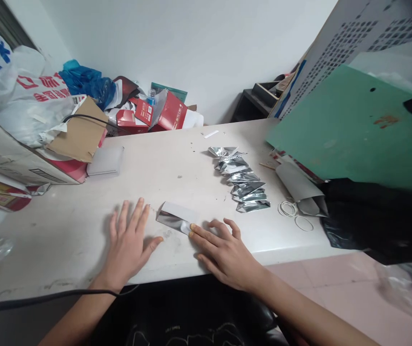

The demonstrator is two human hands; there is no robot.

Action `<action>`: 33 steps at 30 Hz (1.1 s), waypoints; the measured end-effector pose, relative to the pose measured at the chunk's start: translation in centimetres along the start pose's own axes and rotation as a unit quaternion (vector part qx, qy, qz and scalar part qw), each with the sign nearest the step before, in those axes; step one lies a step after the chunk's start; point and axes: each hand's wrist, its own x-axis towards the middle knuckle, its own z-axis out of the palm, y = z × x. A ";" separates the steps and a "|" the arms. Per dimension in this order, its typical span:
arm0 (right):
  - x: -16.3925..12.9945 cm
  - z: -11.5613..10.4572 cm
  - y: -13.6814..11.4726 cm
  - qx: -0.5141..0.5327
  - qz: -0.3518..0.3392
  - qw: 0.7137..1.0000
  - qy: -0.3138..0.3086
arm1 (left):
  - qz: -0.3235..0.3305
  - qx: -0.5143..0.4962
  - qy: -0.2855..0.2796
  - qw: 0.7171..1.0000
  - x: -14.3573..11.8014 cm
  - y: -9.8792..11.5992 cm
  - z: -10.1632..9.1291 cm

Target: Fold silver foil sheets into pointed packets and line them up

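pressing a folded foil pouch (175,217) flat on the white table (83,226).
the right hand (224,252) is nearer, fingers spread, its fingertips (192,229) on the pouch's near right end; the pouch's long axis runs away to the left, and the left hand (128,242) lies open and flat just beside its left end. a row of finished foil pouches (242,180) sits further right, with rubber bands (294,215) and a green board (353,125) beyond.

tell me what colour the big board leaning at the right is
Green, with a small rusty smear, on the board; the head view shows it.
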 end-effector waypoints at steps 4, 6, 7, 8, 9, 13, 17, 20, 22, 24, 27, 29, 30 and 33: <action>0.3 0.3 0.2 0.016 -0.004 0.999 0.032 | 0.156 -0.071 -0.045 0.984 0.3 1.1 -0.1; 0.4 0.3 0.3 0.019 -0.009 0.999 0.040 | 0.190 -0.096 -0.076 0.974 0.6 1.2 0.1; 0.5 0.3 0.4 0.020 -0.011 0.999 0.037 | 0.193 -0.104 -0.085 0.972 0.7 1.2 0.2; 0.5 0.2 0.5 0.021 -0.013 0.999 0.029 | 0.194 -0.110 -0.091 0.971 0.7 1.1 0.2; 0.5 0.1 0.6 0.024 -0.016 0.999 0.019 | 0.195 -0.115 -0.095 0.969 0.8 1.0 0.2; 0.6 -0.2 1.0 0.032 -0.028 0.999 -0.015 | 0.193 -0.130 -0.106 0.967 0.8 0.9 0.1; 0.7 -0.3 1.5 0.024 -0.040 0.998 -0.032 | 0.190 -0.133 -0.109 0.967 0.7 0.7 0.2; 0.7 -0.5 1.8 0.026 -0.051 0.998 -0.040 | 0.202 -0.124 -0.108 0.965 0.7 0.2 0.3; 0.7 -0.6 2.0 0.032 -0.056 0.997 -0.042 | 0.208 -0.126 -0.105 0.964 0.6 -0.2 0.3; 0.7 -0.6 2.1 0.042 -0.057 0.997 -0.043 | 0.209 -0.133 -0.100 0.964 0.6 -0.5 0.2; 0.8 -0.8 2.1 0.072 -0.047 0.995 -0.049 | 0.201 -0.137 -0.091 0.966 0.4 -0.7 0.0; 0.9 -0.9 2.1 0.091 -0.037 0.994 -0.050 | 0.185 -0.143 -0.078 0.969 0.3 -0.7 0.0; 0.9 -0.9 2.1 0.098 -0.033 0.993 -0.050 | 0.175 -0.147 -0.068 0.971 0.2 -0.7 0.1; 0.8 -1.1 1.7 0.099 -0.024 0.994 -0.050 | 0.158 -0.154 -0.037 0.975 -0.1 -0.8 0.3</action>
